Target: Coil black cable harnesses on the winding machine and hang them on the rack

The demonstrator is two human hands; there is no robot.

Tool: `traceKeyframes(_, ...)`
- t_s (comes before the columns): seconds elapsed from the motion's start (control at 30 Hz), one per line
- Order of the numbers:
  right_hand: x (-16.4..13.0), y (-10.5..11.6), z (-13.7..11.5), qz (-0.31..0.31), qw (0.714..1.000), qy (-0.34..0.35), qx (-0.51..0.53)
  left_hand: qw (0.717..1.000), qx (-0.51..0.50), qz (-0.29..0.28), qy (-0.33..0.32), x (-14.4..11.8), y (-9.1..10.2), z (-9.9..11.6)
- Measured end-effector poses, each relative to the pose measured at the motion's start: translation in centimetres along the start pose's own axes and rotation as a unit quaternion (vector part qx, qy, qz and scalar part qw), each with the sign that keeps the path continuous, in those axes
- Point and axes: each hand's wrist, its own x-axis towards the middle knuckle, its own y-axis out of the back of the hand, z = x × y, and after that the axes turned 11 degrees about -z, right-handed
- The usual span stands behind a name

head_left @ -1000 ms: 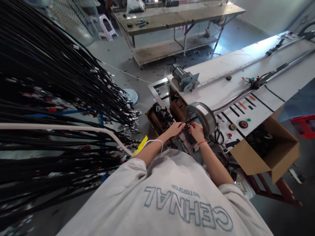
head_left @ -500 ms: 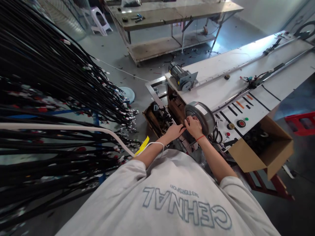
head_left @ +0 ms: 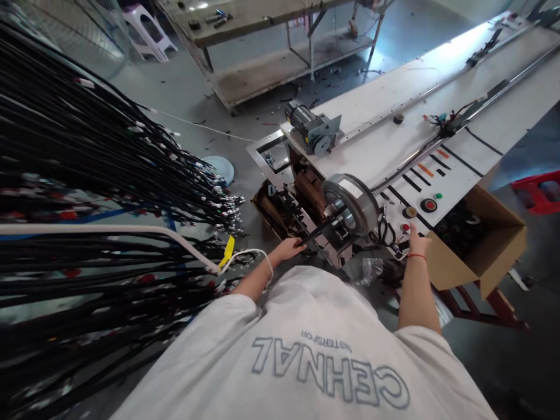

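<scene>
My left hand (head_left: 289, 248) is closed around the end of a black cable (head_left: 320, 228). From my fingers the cable runs up and right into the middle of a grey ring-shaped machine head (head_left: 353, 204) at the near end of the long white bench. My right hand (head_left: 419, 244) is off to the right, at the bench's front edge, with one finger stretched toward a small red button (head_left: 405, 227). Whether the fingertip touches the button I cannot tell. Nothing shows in this hand. Black-handled scissors (head_left: 385, 228) hang beside the ring head.
Many black cables (head_left: 109, 140) hang in a dense mass on the left. A motor (head_left: 306, 123) sits on the white bench (head_left: 371, 137). An open cardboard box (head_left: 503, 256) stands right of my right hand, with a red stool (head_left: 536, 192) beyond. A worktable (head_left: 245, 29) is behind.
My right hand has left the ring head and moved right to the buttons. My left hand has drawn back left and down, and the cable now shows stretched from it to the ring.
</scene>
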Motion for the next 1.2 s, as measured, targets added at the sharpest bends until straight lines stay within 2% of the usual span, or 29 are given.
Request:
traceKeyframes(0.03,0.9,-0.3,1.1,-0.005,0.998,-0.06,0.007,1.0,0.001,0.005,-0.016,-0.5,0.0,-0.2)
traceKeyframes(0.1,1.5,-1.3,2.5,0.012,0.994,-0.109,0.021,0.999,0.005,0.016,-0.036,-1.5,0.0,-0.5)
traceKeyframes(0.23,0.5,-2.5,2.9,0.04,0.993,-0.11,0.005,0.998,-0.011,0.045,-0.032,-3.3,-0.1,-0.7)
traceKeyframes(0.33,0.2,-2.6,2.6,0.06,0.99,-0.129,-0.019,0.998,-0.032,0.057,-0.025,-4.2,-0.3,-0.5)
traceKeyframes(0.57,0.7,-2.7,2.9,0.066,0.991,-0.111,-0.019,0.992,-0.059,0.105,-0.033,-5.2,0.0,0.7)
traceKeyframes(0.73,0.9,-2.6,3.0,0.043,0.993,-0.109,-0.016,0.992,-0.057,0.097,-0.048,-4.1,0.4,2.7)
traceKeyframes(1.2,1.0,-2.6,3.3,0.046,0.994,-0.101,0.009,0.991,-0.042,0.088,-0.091,1.0,1.7,8.3)
